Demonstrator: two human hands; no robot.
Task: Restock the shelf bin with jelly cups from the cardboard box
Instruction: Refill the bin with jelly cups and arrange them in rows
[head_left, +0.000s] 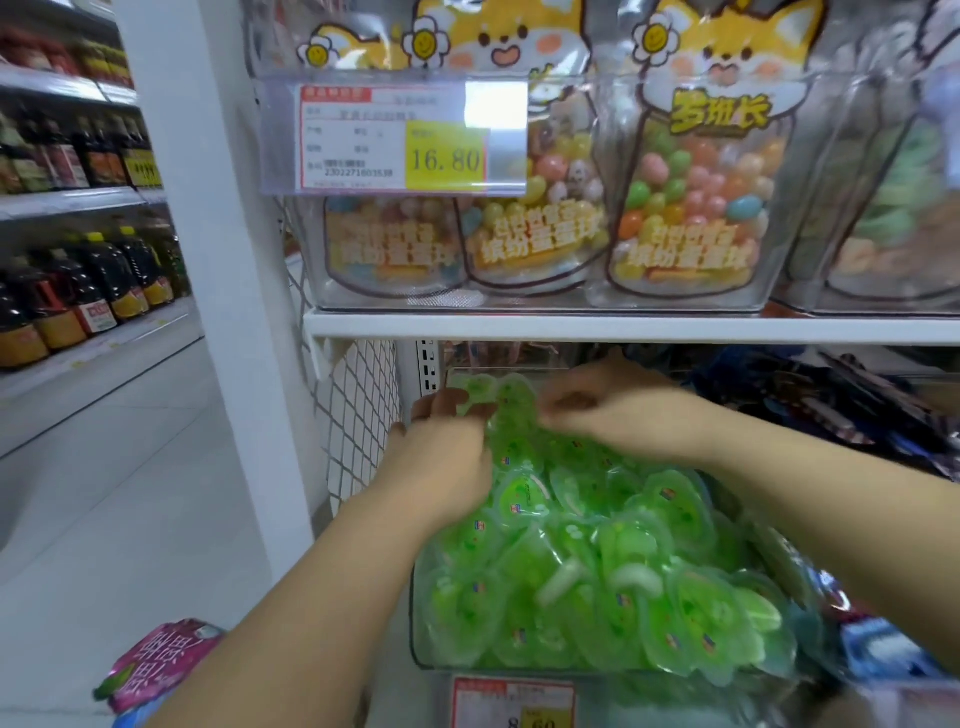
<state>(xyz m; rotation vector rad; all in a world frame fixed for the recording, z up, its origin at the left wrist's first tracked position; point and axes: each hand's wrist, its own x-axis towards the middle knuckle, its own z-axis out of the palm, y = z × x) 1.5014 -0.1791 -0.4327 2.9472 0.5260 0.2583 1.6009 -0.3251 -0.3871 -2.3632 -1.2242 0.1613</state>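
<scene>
The green jelly cups (597, 561) fill the clear shelf bin (422, 639) on the low shelf, heaped high above its sides. Both hands reach to the far end of the heap. The left hand (447, 441) has its fingers curled round a cup there. The right hand (608, 410) is blurry; its fingers bend down onto the cups, but I cannot tell if it grips one. The cardboard box is not in view. The pile is so tall that a push could make cups slide off the near right side and fall. A hard squeeze might also split a thin lid. The price tag (395, 137) up above says 16.80 on yellow, over a bar code with small numbers. The near tag (514, 701) shows an 8 and 60. The candy bags (696, 197) have a cartoon fox and yellow Chinese words.
</scene>
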